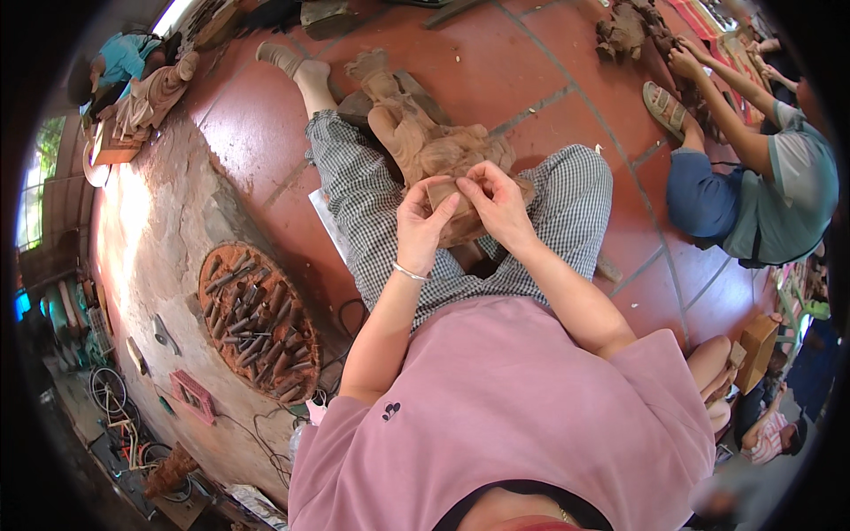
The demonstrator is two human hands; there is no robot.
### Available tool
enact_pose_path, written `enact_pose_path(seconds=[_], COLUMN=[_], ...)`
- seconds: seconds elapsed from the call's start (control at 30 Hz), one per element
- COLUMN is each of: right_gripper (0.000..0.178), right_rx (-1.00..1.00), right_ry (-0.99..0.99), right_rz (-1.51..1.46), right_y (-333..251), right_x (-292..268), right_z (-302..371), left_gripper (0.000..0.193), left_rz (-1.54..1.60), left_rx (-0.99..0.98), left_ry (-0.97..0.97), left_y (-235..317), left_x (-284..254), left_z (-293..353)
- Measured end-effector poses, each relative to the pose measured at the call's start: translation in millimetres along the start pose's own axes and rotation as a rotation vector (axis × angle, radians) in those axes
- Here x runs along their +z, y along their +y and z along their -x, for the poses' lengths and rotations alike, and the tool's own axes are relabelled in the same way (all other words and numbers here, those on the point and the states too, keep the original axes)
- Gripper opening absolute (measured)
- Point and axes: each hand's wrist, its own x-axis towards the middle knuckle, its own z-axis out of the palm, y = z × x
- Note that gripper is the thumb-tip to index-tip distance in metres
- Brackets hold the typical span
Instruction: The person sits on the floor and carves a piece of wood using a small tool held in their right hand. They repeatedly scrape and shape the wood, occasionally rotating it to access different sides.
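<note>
A carved wooden statue lies tilted between my checkered trouser legs, its base end toward me. Over that near end, both hands meet at a small stiff brown sheet, which looks like sandpaper. My left hand pinches it between thumb and fingers. From the other side, my right hand has its thumb and fingers closed on the sheet's edge. The hands partly cover the sheet and the wood beneath.
On my left, a round tray holds several carving gouges, near a pink plastic basket and cables. Another person works on a carving at right. A further person sits behind a pale statue. Red tiles cover the floor.
</note>
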Motion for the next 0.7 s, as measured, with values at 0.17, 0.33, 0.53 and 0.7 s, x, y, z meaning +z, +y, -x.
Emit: enact_pose_path(seconds=[0.17,0.33,0.53,0.7], right_gripper=[0.015,0.016,0.02,0.022], right_rx=[-0.195,-0.511,-0.366,-0.392], right_ry=[0.018,0.39,0.436,0.379], right_rz=[-0.038,0.457,0.479,0.618], right_y=[-0.6,-1.1,37.6,45.0], right_x=[11.3,-17.5,-19.6,-22.5], right_z=[-0.7,-37.0,-72.8,-76.0], left_gripper=[0.016,0.009,0.016,0.016], left_rz=[0.21,-0.876,-1.295,-1.143], left_rx=[0.009,0.454,0.586,0.538], left_ry=[0.184,0.093,-0.138,-0.402], left_y=[-4.7,30.0,56.3,54.9], left_x=[5.4,-17.0,-17.1,-35.8], left_z=[-7.5,-51.4,-87.5,-100.6])
